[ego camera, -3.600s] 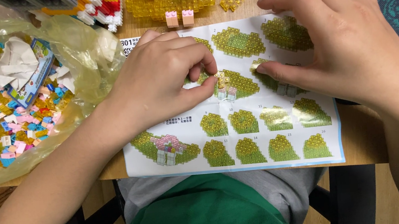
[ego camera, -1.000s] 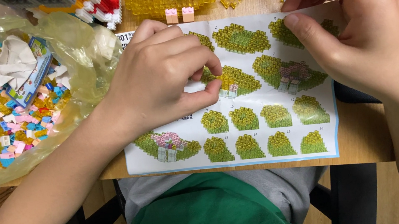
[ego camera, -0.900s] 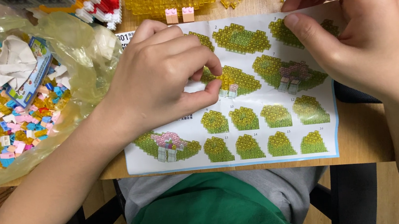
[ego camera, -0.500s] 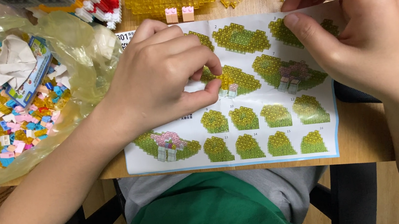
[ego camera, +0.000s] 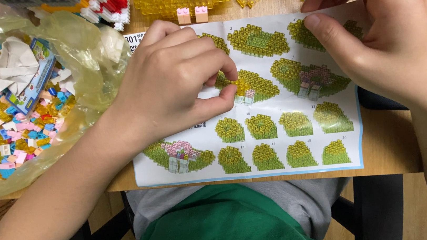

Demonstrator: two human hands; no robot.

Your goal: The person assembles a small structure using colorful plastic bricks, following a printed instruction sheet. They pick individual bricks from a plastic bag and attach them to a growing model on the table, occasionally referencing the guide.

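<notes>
Hard to make out, maybe a tiny yellow brick [ego camera: 239, 86] pinched in curled left hand [ego camera: 172, 82] over instruction sheet [ego camera: 279, 145]; right hand [ego camera: 378, 28] loosely open, thumb pressing sheet, fingertips cut off.

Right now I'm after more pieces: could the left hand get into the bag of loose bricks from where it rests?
Probably yes. The left hand rests on the instruction sheet right beside the plastic bag, and nothing lies between them. Its fingers are pinched over the sheet, so they would need to let go first.
</notes>
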